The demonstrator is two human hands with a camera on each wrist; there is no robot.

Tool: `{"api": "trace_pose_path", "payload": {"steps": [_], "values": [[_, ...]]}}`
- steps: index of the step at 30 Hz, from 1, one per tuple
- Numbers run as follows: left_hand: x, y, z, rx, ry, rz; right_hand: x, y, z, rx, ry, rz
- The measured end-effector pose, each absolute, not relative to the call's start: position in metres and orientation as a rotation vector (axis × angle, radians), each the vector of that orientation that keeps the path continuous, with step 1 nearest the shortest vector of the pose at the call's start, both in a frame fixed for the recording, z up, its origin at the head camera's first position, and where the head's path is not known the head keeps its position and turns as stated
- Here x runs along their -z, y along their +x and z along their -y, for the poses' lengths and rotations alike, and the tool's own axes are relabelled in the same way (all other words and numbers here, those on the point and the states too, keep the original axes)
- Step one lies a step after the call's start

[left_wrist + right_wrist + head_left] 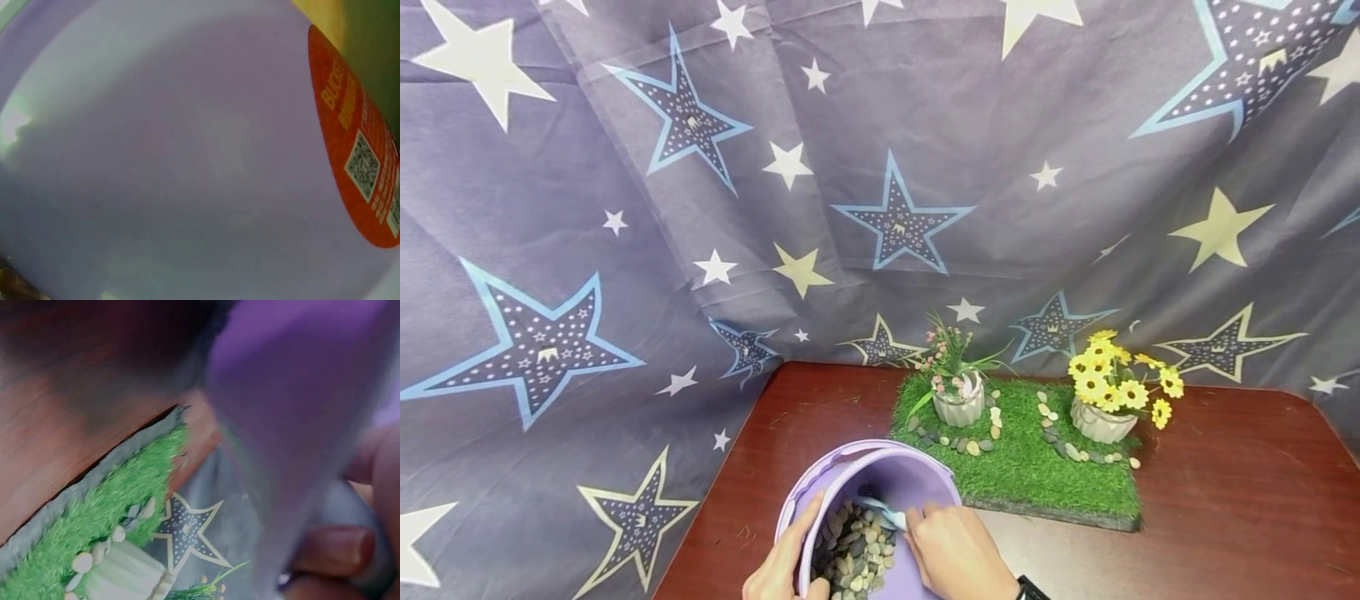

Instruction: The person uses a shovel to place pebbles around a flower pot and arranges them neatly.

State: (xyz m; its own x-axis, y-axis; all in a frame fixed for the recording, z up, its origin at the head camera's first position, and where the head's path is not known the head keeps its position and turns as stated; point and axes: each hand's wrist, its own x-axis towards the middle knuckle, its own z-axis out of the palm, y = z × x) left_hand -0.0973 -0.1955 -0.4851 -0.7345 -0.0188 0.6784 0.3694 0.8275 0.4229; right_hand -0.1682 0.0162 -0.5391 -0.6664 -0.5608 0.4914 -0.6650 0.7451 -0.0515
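A lilac plastic bucket (895,479) lies tilted toward me at the table's near edge, with several small pebbles (857,550) inside. My left hand (782,567) grips its left rim, thumb over the edge. My right hand (955,554) reaches into the bucket's mouth and pinches a small pale blue scoop (880,510) just above the pebbles. The left wrist view is filled by the bucket's outer wall (187,162) and its orange label (362,150). In the right wrist view the blurred bucket rim (294,394) is close up, with a fingertip (337,550) behind it.
A green turf mat (1022,467) lies on the dark red table (1225,500) behind the bucket. It carries a white pot with pink flowers (958,404), a white pot with yellow flowers (1101,421) and rows of pebbles. A star-patterned cloth (625,250) hangs behind and to the left.
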Motion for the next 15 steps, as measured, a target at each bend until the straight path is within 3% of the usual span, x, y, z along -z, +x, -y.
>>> {"api": "trace_pose_path", "payload": {"steps": [15], "values": [[0.483,-0.098,0.187,0.751,-0.093,2.308,0.509,-0.167,-0.043,-0.997,1.194,3.017]]}}
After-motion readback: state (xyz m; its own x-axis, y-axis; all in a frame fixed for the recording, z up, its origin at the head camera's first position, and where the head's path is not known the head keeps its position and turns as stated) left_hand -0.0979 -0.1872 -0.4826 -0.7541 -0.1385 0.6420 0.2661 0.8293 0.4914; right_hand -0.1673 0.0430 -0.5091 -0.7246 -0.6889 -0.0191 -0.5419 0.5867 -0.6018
